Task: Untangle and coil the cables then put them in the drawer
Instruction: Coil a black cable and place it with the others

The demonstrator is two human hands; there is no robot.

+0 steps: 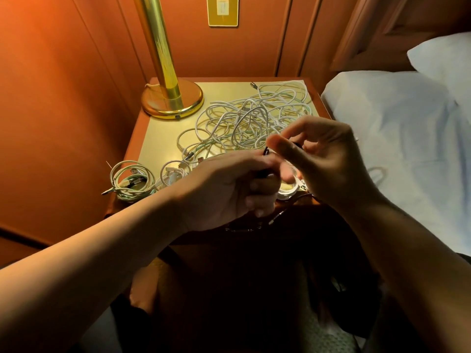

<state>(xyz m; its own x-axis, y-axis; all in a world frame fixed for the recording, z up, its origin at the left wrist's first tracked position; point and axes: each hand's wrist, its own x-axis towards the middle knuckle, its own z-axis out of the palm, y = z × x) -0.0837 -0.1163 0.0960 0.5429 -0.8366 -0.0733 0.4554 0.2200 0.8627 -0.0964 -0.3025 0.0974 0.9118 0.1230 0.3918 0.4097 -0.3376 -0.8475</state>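
A bed (pixel 407 138) with pale sheets fills the right side, a pillow (pixel 443 59) at its far end. Left of it stands a nightstand (pixel 158 138) with a gold-toned top, set against an orange panelled wall (pixel 63 72) that carries a brass switch plate (pixel 223 10). A brass lamp (pixel 169 98) stands on the far left corner of the nightstand, its round base flat on the top. A large tangle (pixel 252 118) of white and pale green cables sprawls over the far and middle right of the top. At the near left corner lies one coil (pixel 132 180), and just right of it a second coil (pixel 174 171), partly hidden by the left wrist. A third coil (pixel 293 184) shows between the hands at the near edge. The left hand (pixel 229 189) hovers over the near edge with its fingers curled round a black cable (pixel 266 152), which loops up above the knuckles. The right hand (pixel 328 159), just right of it and nearly touching, pinches the same black cable between thumb and forefinger. A further stretch of dark cable hangs below the hands in front of the nightstand. The drawer front lies in deep shadow and cannot be made out.
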